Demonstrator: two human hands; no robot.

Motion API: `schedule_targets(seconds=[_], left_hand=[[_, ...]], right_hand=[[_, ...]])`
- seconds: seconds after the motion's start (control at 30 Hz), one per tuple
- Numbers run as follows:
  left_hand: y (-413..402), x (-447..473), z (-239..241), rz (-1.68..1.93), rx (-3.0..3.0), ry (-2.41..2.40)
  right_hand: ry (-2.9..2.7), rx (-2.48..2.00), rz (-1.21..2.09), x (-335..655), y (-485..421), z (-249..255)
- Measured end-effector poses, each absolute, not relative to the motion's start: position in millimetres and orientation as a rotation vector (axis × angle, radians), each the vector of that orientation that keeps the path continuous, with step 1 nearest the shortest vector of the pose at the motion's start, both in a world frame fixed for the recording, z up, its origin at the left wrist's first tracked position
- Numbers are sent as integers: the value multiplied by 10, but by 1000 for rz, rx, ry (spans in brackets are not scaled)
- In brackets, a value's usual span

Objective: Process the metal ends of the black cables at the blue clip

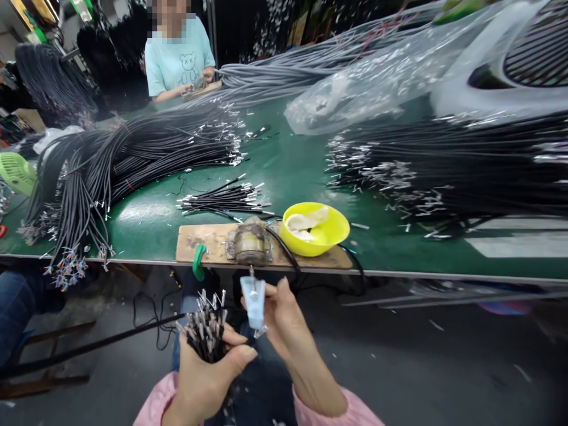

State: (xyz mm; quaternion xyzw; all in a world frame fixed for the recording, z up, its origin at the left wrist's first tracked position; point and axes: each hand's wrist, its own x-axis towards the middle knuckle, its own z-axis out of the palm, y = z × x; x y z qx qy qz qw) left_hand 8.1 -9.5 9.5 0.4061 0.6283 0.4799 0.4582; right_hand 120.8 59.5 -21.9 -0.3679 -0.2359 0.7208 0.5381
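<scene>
My left hand (pixel 208 378) is closed around a bundle of short black cables (pixel 206 331), their stripped, silvery ends pointing up. Its thumb and index finger reach toward a pale blue tapered cone (pixel 254 303) on the shaft of a small motor (pixel 249 244). A shiny wire end (pixel 261 332) shows at the cone's lower tip; which cable it belongs to is unclear. Just right of the cone is my right hand (pixel 286 322), thumb raised apart from loosely curled fingers. The cone partly hides those fingertips, and I see nothing held there.
The motor sits on a wooden board (pixel 213 236) at the edge of the green table (pixel 284 154), beside a yellow bowl (pixel 315 239). Short cables (pixel 226 198) lie behind. Long black cables (pixel 146 148) and another pile (pixel 465 171) flank them. A person (pixel 180 65) sits across.
</scene>
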Motion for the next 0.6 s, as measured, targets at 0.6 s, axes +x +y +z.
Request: schedule_targets(seconds=[0.6], left_hand=[[-306, 49, -224, 1092, 645, 1358]], right_hand=[[-1349, -1042, 607, 1302, 55, -61]])
